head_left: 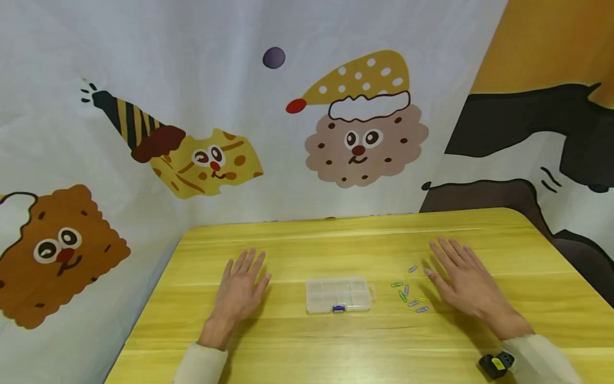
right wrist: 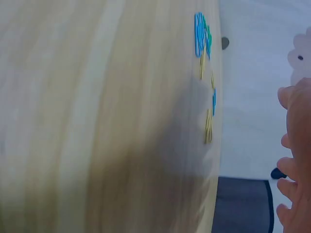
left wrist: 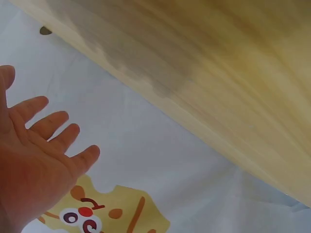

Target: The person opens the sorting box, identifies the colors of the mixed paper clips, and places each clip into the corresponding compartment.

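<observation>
A clear plastic compartment box (head_left: 329, 294) with a blue latch (head_left: 338, 308) lies between the two hands, its lid down. To its right, several paper clips (head_left: 402, 296) in green, blue and yellow are scattered; the right wrist view shows clips (right wrist: 198, 35) too. My left hand (head_left: 240, 290) is held palm down left of the box, fingers spread and holding nothing; the left wrist view shows its palm and extended fingers (left wrist: 60, 141). Just right of the clips, my right hand (head_left: 467, 285) has its fingers extended, with nothing in its grasp.
The yellow wood-grain table (head_left: 288, 346) has rounded far corners. Behind it hangs a pale cloth (head_left: 230, 64) printed with cartoon biscuits and cheese. A small black device (head_left: 496, 365) sits at my right wrist, by the light sleeve (head_left: 542, 360).
</observation>
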The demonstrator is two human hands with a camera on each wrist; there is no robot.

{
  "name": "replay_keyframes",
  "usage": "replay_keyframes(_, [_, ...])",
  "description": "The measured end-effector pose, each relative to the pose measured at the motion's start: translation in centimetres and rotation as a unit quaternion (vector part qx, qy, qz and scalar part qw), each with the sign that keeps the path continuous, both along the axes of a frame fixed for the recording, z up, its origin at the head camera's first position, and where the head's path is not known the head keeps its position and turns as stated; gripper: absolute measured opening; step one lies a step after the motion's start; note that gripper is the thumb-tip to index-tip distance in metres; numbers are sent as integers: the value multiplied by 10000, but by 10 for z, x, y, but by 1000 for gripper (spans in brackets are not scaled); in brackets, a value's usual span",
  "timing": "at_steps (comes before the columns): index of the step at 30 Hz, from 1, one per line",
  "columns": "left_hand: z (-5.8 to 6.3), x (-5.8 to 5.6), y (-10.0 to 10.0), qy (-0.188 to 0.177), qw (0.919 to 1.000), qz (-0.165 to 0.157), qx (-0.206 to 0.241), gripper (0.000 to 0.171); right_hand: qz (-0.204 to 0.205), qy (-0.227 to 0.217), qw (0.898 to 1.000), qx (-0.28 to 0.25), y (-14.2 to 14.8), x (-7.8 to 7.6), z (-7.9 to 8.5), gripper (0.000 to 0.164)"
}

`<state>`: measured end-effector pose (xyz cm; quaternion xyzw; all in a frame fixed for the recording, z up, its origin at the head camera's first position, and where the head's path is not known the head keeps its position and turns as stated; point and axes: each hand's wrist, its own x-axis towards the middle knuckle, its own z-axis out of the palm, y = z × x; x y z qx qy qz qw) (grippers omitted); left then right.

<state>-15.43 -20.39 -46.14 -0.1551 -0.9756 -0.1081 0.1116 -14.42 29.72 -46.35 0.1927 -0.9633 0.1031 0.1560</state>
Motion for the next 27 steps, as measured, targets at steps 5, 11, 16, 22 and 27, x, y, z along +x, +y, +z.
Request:
replay_keyframes(5, [2,1,7,-89,9995,-279,145,56,313,-11,9995,-5,-14,-1,4,66])
replay_keyframes(11, [1,4,18,-260,9975,-580,308,54,779,44,9970,13,-31,-1,5,64])
replay_keyframes(16, [-1,7,26,-226,9948,-894,425,52,1110,77,9938,80,-47,-1,3,64])
replay_keyframes(22, [4,9,36,-407,9892,-1272,600,52,1439,48,9896,2,-66,2,3,65])
replay_keyframes(27, [8,9,46,-621,9836,-1572,637,53,1740,58,9847,121,-83,5,5,66])
